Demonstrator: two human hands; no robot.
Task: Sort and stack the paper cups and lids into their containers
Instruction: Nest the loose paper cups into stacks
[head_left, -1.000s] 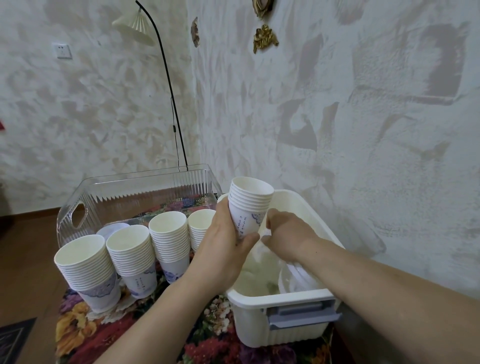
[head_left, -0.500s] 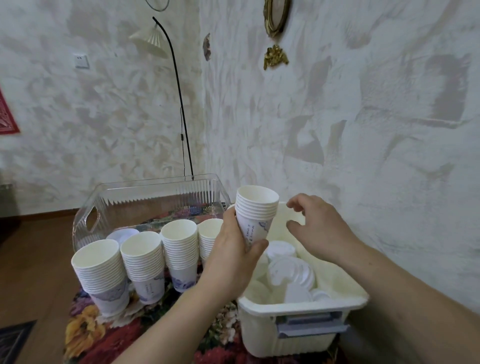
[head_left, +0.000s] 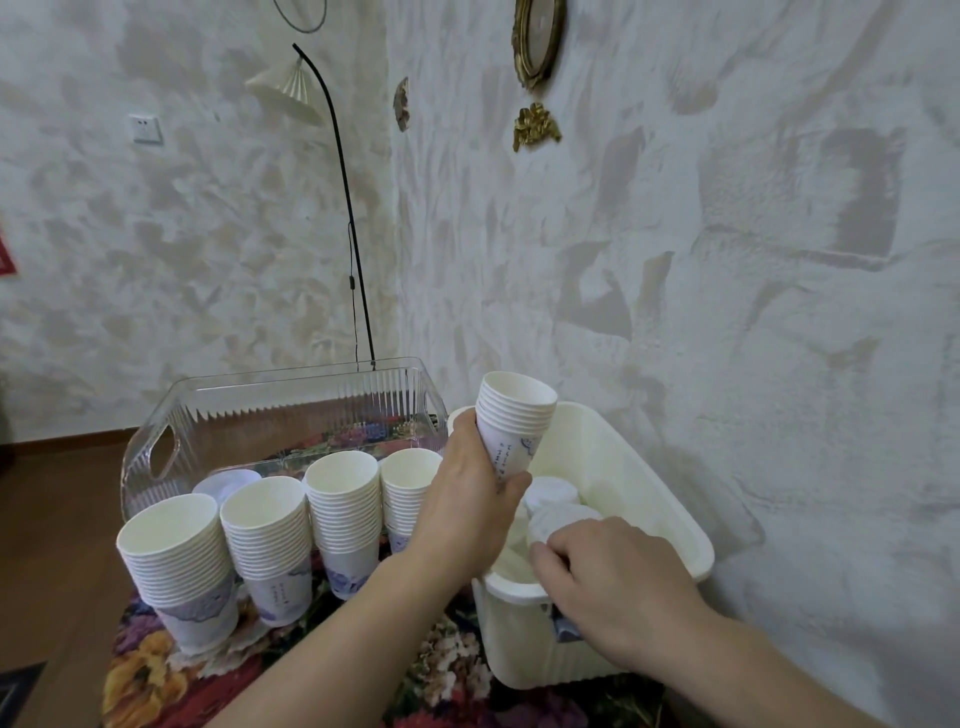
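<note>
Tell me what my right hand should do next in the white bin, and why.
Probably lift out one lid: your right hand is already down among the lids in the white bin, while your left hand holds a cup stack above it.

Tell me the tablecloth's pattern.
The tablecloth has a colourful floral print, red and yellow; head view.

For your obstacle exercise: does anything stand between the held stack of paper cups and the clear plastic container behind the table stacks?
Yes: four standing cup stacks stand between the held stack, gripped in the left hand, and the clear container.
</note>
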